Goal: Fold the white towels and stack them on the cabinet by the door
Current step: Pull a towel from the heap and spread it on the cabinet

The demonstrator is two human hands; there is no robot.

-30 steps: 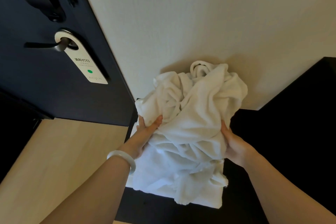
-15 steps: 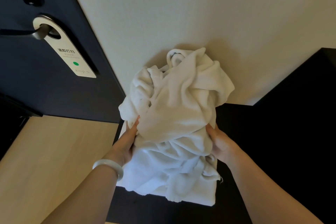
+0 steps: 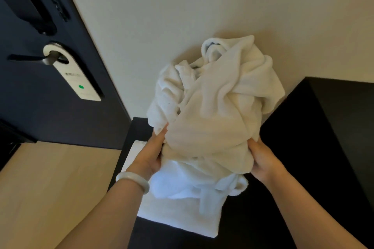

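A crumpled bundle of white towels [image 3: 218, 111] is held up in front of the wall, between my two hands. My left hand [image 3: 150, 155], with a pale bangle on the wrist, grips its left side with the thumb lying up along the cloth. On the lower right side my right hand [image 3: 263, 159] grips it, fingers tucked into the folds. Loose ends hang down onto a flat white towel [image 3: 178, 218] lying on the dark cabinet [image 3: 283, 218] below.
The dark door [image 3: 30, 111] stands at the left, with a metal handle [image 3: 43, 59] carrying a white hanger tag [image 3: 81, 85]. Pale wood floor [image 3: 50, 188] lies left of the cabinet. A cream wall [image 3: 202, 6] is right behind the bundle.
Both hands kept their hold and the bundle rose a little, gathering tighter above the flat towel. The view swung slightly sideways and back.
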